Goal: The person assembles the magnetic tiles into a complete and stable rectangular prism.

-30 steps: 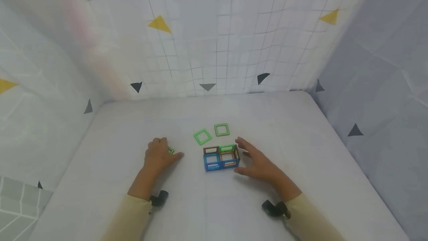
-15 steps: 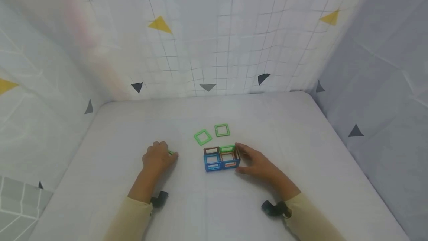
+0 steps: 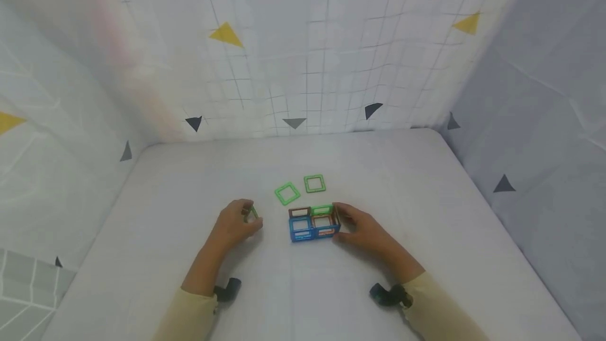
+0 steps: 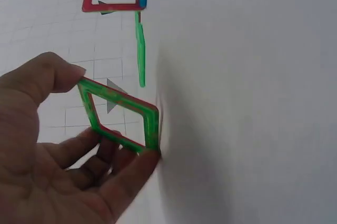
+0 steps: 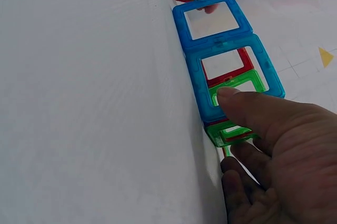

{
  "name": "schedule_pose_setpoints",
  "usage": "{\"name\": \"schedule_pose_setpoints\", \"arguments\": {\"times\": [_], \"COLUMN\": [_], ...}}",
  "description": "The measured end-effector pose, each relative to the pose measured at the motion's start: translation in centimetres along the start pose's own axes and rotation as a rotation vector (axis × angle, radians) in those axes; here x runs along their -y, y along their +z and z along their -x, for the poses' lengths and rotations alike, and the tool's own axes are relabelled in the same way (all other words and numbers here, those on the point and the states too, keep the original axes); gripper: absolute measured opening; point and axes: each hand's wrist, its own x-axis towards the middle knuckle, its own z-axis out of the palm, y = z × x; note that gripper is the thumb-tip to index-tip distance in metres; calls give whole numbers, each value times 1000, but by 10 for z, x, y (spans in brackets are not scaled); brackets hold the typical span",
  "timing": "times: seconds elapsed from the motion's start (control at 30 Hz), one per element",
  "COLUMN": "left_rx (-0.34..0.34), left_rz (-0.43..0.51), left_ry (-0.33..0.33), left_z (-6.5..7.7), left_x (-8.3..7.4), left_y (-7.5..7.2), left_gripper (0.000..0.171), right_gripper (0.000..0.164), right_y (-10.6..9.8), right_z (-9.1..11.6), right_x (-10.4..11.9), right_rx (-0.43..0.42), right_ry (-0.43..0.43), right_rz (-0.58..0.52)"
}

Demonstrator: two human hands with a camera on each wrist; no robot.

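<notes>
My left hand [image 3: 234, 225] pinches a square magnetic tile [image 4: 151, 129], a hollow frame with one green and one red side, by its edges. The tile is tilted, left of a low structure of joined magnetic tiles [image 3: 301, 239]. Blue tiles make the structure's front, with brown-red and green ones at the back and right end; its top looks uncovered. Around the right end, my right hand [image 3: 366, 230] grips it, the thumb pressed on a blue tile [image 5: 198, 90] and the other fingers behind, partly hidden.
Behind the structure, two loose green square tiles, one turned at an angle [image 3: 294, 189] and one nearly straight [image 3: 315, 190], lie flat on the white table [image 3: 303, 288]. Light sheets with printed triangles stand at the back and sides. Each wrist wears a black camera.
The left hand has picked its tile up off the table and moved slightly right with it. My right hand has closed in from beside the structure onto its right end.
</notes>
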Motion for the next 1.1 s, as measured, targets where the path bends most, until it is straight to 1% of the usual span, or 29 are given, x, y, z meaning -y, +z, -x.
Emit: {"name": "schedule_pose_setpoints", "arguments": {"times": [0.13,0.23,0.33,0.4,0.5,0.63,0.7,0.83,0.97,1.03,1.1], "left_rx": [29,29,17,21,50,105,122,139,157,166,169], "left_rz": [126,176,190,192,206,238,248,256,281,287,283], "left_ry": [14,37,75,99,152,243,272,319,363,375,371], "left_z": [3,3,2,2,2,3,3,2,1,2,2], "left_x": [1,3,4,4,4,3,1,-1,-4,-6,-7], "left_y": [6,10,13,16,20,27,30,35,37,37,37], "left_gripper": [60,57,54,52,52,55,56,56,56,57,58], "right_gripper": [85,84,83,83,82,82,82,83,83,82,82], "right_y": [0,0,0,0,0,-1,-1,-2,-1,-1,-1], "right_z": [-1,-2,-3,-2,-1,0,1,1,0,-1,-2], "right_x": [-2,-2,-1,0,1,1,2,2,1,0,0], "right_rx": [-4,-7,-3,1,-2,-6,-4,-7,-11,-9,-6], "right_ry": [-11,-22,-19,-14,-4,-5,-9,-11,-9,-10,-15], "right_rz": [-3,4,1,-2,-8,-8,-10,-8,-5,-3,-5]}}
